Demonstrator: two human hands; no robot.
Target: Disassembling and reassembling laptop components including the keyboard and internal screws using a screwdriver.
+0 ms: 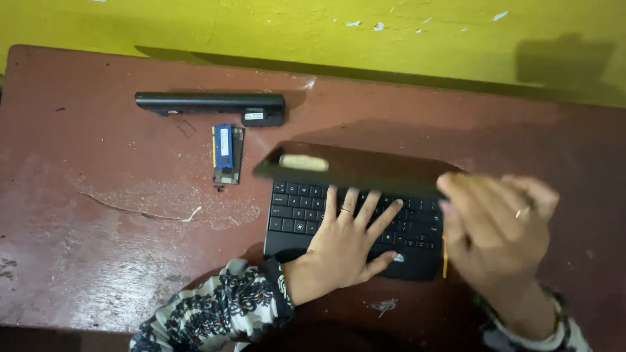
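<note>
Your hands on the laptop (352, 215), centre right of frame.
Left hand (349, 244) lies flat, released, on the keys; right hand (499, 225) grips the lid's right edge.

Black-and-cream patterned sleeves (222, 306), rings on fingers (346, 210)

Red-brown table (98, 248): laptop (352, 225), battery (208, 104), memory module (225, 153).

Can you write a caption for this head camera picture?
Left hand flat on a small black laptop, right hand gripping its lid.
</note>
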